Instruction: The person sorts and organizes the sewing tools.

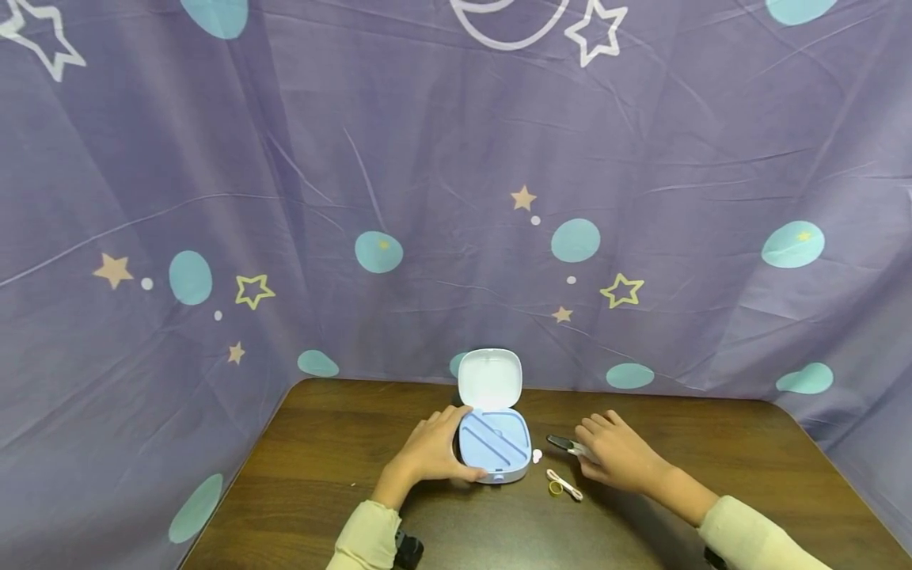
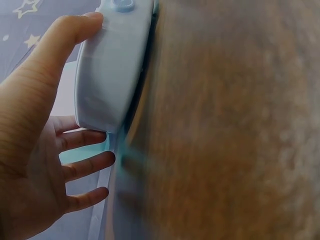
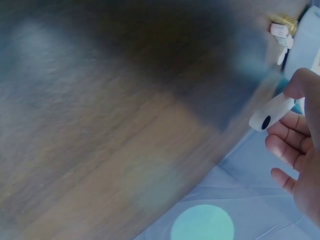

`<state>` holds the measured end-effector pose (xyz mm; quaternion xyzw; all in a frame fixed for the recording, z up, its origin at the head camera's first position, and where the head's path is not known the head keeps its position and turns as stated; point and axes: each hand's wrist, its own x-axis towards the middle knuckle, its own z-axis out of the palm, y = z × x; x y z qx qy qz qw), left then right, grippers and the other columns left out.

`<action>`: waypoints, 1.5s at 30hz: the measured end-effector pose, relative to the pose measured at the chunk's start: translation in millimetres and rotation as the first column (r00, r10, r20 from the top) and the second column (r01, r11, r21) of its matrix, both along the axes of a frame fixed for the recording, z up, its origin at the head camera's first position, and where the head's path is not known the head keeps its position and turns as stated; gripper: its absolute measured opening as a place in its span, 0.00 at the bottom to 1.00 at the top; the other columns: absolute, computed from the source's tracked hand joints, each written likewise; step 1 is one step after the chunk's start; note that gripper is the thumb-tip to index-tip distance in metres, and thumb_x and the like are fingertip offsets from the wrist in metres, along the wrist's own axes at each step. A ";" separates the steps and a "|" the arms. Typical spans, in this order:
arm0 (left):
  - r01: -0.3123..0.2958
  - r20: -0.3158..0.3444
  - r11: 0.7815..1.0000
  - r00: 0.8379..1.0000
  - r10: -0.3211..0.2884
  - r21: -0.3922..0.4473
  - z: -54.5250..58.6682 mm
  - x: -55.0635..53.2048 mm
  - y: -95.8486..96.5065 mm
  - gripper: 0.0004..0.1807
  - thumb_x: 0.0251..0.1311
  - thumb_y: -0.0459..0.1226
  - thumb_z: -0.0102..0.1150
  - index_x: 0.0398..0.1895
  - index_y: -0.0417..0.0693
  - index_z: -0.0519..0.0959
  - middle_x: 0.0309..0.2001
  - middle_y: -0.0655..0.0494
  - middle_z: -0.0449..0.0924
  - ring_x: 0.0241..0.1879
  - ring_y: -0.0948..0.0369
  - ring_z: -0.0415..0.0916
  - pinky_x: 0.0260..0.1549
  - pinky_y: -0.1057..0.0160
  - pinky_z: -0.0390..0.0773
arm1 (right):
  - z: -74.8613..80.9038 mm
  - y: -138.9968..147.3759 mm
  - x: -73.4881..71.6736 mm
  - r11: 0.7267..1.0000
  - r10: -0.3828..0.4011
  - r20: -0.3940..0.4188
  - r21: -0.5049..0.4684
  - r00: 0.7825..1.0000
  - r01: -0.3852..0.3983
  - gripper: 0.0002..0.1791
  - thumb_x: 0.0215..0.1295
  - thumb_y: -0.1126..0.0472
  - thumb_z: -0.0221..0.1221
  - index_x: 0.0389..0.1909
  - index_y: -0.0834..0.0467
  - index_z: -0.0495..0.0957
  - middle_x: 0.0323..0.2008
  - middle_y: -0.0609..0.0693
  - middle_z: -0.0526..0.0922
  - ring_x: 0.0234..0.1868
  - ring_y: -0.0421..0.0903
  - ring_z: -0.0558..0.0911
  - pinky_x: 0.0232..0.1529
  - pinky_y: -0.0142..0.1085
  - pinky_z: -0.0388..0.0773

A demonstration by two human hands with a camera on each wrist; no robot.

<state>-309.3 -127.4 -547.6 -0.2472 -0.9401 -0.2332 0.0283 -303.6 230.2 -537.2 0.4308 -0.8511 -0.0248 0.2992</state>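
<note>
A small light-blue case (image 1: 495, 439) sits on the table with its white lid (image 1: 490, 379) raised at the back. Its blue inner tray has diagonal grooves. My left hand (image 1: 432, 447) grips the case at its left side, the thumb at the front edge and the fingers toward the back corner. In the left wrist view the thumb presses the case's front wall (image 2: 110, 70). To the right of the case, my right hand (image 1: 614, 453) holds a slim white-handled tool (image 3: 272, 114) with a dark end pointing left; its exact kind I cannot tell.
Between the case and my right hand lie small white round pieces (image 1: 537, 455), a folded white cord-like bundle (image 1: 565, 484) and a yellow ring (image 1: 555, 489). The brown wooden table (image 1: 321, 459) ends at a purple patterned curtain (image 1: 442, 317) behind and at the sides.
</note>
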 end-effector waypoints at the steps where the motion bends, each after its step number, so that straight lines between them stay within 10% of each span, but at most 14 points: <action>1: 0.001 0.000 1.000 1.000 -0.001 0.002 -0.3 0.2 -0.1 0.61 0.35 0.70 0.74 0.73 0.52 0.66 0.56 0.56 0.76 0.51 0.57 0.72 0.46 0.51 0.74 | 1.1 -1.8 -0.5 1.000 0.005 -0.010 -0.007 1.000 -0.005 0.17 0.44 0.53 0.69 0.27 0.52 0.69 0.26 0.42 0.70 0.30 0.42 0.69 0.38 0.39 0.66; 45: 0.040 -0.015 0.999 0.999 -0.041 -0.021 13.0 1.5 -0.8 0.58 0.38 0.66 0.76 0.73 0.50 0.68 0.64 0.56 0.72 0.58 0.55 0.69 0.55 0.48 0.74 | 37.0 -111.7 -8.8 0.994 -0.043 0.148 -0.091 0.988 0.057 0.17 0.53 0.53 0.66 0.21 0.50 0.66 0.20 0.40 0.67 0.25 0.40 0.68 0.35 0.36 0.62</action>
